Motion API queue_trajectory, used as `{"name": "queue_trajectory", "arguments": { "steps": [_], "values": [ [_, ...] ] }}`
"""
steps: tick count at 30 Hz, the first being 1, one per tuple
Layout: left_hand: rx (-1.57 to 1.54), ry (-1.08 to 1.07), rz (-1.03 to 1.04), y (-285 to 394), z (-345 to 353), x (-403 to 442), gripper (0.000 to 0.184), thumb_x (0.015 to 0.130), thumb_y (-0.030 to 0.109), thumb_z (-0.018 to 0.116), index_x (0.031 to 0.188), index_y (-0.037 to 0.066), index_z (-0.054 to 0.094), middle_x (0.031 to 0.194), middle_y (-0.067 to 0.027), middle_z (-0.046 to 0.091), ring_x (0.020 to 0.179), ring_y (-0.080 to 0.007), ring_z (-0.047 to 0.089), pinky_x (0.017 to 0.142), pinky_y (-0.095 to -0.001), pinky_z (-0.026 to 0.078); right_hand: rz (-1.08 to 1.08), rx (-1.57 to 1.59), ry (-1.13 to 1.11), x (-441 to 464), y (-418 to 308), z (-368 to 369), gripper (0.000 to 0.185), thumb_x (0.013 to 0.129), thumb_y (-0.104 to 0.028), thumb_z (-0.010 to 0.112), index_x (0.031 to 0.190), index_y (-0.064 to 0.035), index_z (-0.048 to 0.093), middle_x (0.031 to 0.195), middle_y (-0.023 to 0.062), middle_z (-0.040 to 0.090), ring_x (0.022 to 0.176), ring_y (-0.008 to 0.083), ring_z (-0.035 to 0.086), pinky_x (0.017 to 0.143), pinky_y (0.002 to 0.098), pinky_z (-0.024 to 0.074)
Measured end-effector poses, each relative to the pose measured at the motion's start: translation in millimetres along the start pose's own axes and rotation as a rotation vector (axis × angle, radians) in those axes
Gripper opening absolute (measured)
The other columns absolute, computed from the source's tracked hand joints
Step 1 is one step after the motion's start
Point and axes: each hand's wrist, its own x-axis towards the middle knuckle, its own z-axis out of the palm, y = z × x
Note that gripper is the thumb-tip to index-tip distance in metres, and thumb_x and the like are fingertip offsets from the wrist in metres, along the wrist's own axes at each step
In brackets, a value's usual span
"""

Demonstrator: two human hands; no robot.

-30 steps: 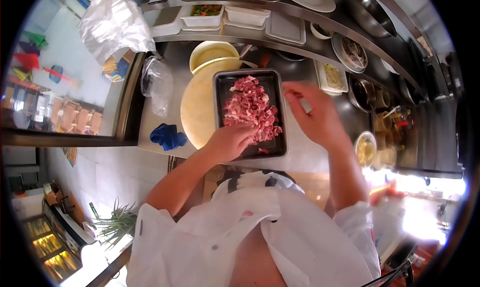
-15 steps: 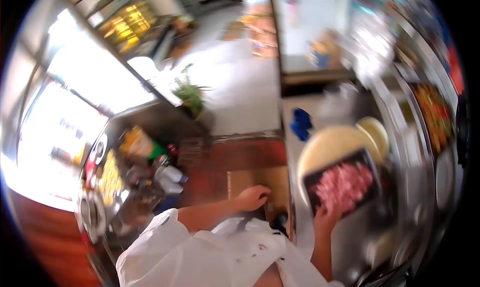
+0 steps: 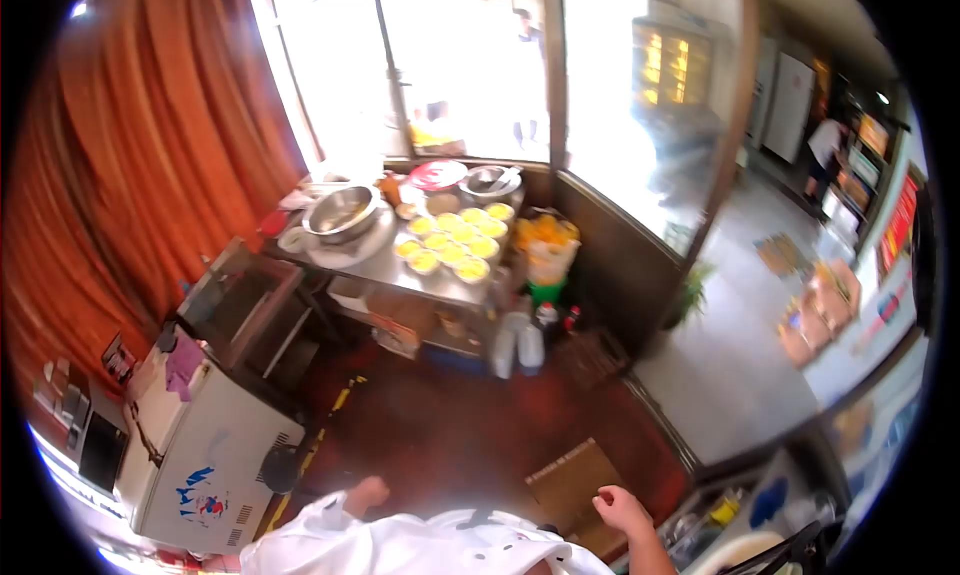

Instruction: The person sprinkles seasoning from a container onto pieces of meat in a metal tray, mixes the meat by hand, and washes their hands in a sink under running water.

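Note:
Low in the view, my left hand (image 3: 368, 494) is held in front of the white apron (image 3: 430, 545), above the dark red floor. Its fingers look curled in, though they are slightly blurred, and nothing shows in them. My right hand (image 3: 622, 511) is over a flat cardboard sheet (image 3: 575, 480) on the floor, its fingers curled and no object visible in it. Nearest to it on the right is the counter with a blue cloth (image 3: 768, 501) and part of a round pale board (image 3: 750, 551).
Ahead, a metal table (image 3: 385, 265) carries several yellow-filled cups (image 3: 455, 240) and a steel bowl (image 3: 342, 213). Plastic bottles (image 3: 517, 343) stand beside it. A white chest freezer (image 3: 215, 465) is at left, below an orange curtain (image 3: 150, 125). Far right, a person (image 3: 826, 150) stands beyond the doorway.
My view has swung left, from the counter towards the table and freezer. My right hand has left the tray of raw meat, which is now out of view. My left hand has moved left.

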Motion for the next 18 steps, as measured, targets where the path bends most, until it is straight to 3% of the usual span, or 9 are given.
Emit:
{"name": "queue_trajectory", "arguments": {
  "steps": [1,3,4,5,7,8,10,13,18],
  "values": [
    [0.025,-0.032,0.155,-43.2,0.5,-17.9,0.036,0.091,0.030,0.056,0.094,0.003,0.079,0.106,-0.0246,0.074,0.101,-0.0409,0.071,0.093,-0.0485,0.056,-0.070,-0.093,-0.048,41.8,-26.8,28.5,0.042,0.091,-0.033,0.074,0.119,-0.0023,0.071,0.112,0.0168,0.075,0.098,0.0304,0.073,0.088,0.0401,0.0583],
    [-0.261,-0.125,-0.025,-106.1,17.7,-55.4,0.040,0.090,0.037,0.060,0.100,0.005,0.080,0.109,-0.0225,0.075,0.106,-0.0388,0.071,0.095,-0.0468,0.056,-0.183,-0.303,-0.168,101.6,-65.9,84.3,0.042,0.091,-0.032,0.074,0.119,-0.0016,0.071,0.114,0.0182,0.075,0.101,0.0316,0.073,0.090,0.0407,0.0579],
    [-0.373,-0.107,-0.169,-120.7,23.0,-72.7,0.041,0.088,0.038,0.062,0.104,0.006,0.080,0.110,-0.0215,0.075,0.107,-0.0378,0.071,0.097,-0.0454,0.055,-0.172,-0.239,-0.277,124.7,-120.2,102.1,0.041,0.092,-0.031,0.073,0.120,-0.0008,0.071,0.113,0.0199,0.075,0.105,0.0322,0.072,0.093,0.0403,0.0573],
    [-0.488,-0.070,-0.312,-121.6,15.6,-103.9,0.042,0.086,0.039,0.064,0.108,0.007,0.079,0.112,-0.0205,0.075,0.109,-0.0368,0.071,0.099,-0.0441,0.055,-0.252,-0.097,-0.232,155.4,-137.1,138.7,0.040,0.094,-0.029,0.072,0.121,0.0005,0.070,0.115,0.0207,0.074,0.107,0.0319,0.072,0.094,0.0394,0.0569],
    [-0.563,-0.044,-0.352,-152.0,15.1,-127.7,0.043,0.092,0.032,0.058,0.118,0.001,0.072,0.121,-0.0254,0.070,0.109,-0.0417,0.068,0.093,-0.0482,0.053,-0.305,-0.103,-0.229,190.3,-218.2,182.3,0.039,0.095,-0.028,0.070,0.122,0.0009,0.069,0.116,0.0196,0.074,0.107,0.0309,0.072,0.094,0.0387,0.0569],
    [-0.618,-0.039,-0.467,-163.8,22.2,-138.5,0.043,0.091,0.032,0.059,0.118,0.002,0.073,0.122,-0.0247,0.071,0.110,-0.0410,0.068,0.094,-0.0477,0.053,-0.341,-0.063,-0.269,200.8,-260.1,202.4,0.039,0.096,-0.028,0.070,0.123,0.0008,0.069,0.116,0.0185,0.075,0.107,0.0298,0.072,0.094,0.0384,0.0570],
    [-0.729,-0.021,-0.688,-161.3,4.6,-130.5,0.042,0.091,0.032,0.061,0.118,0.003,0.074,0.122,-0.0232,0.071,0.112,-0.0396,0.068,0.096,-0.0468,0.054,-0.381,-0.018,-0.379,229.2,-329.7,232.1,0.042,0.097,-0.027,0.070,0.127,0.0016,0.068,0.119,0.0183,0.074,0.111,0.0300,0.072,0.096,0.0389,0.0565],
    [-0.893,0.025,-0.788,-181.8,-4.7,-112.1,0.041,0.091,0.032,0.062,0.119,0.005,0.074,0.124,-0.0207,0.072,0.115,-0.0383,0.068,0.100,-0.0455,0.053,-0.394,-0.096,-0.564,282.5,-403.0,277.7,0.041,0.096,-0.026,0.071,0.126,0.0011,0.068,0.118,0.0184,0.074,0.107,0.0285,0.073,0.093,0.0372,0.0571],
    [-1.013,0.144,-0.880,-178.5,-56.4,-84.3,0.041,0.092,0.035,0.062,0.120,0.009,0.075,0.125,-0.0181,0.072,0.117,-0.0372,0.067,0.103,-0.0453,0.052,-0.481,-0.209,-0.620,389.6,-506.7,358.0,0.037,0.096,-0.024,0.072,0.123,0.0005,0.070,0.114,0.0173,0.076,0.106,0.0269,0.073,0.094,0.0362,0.0571]
  ]
}}
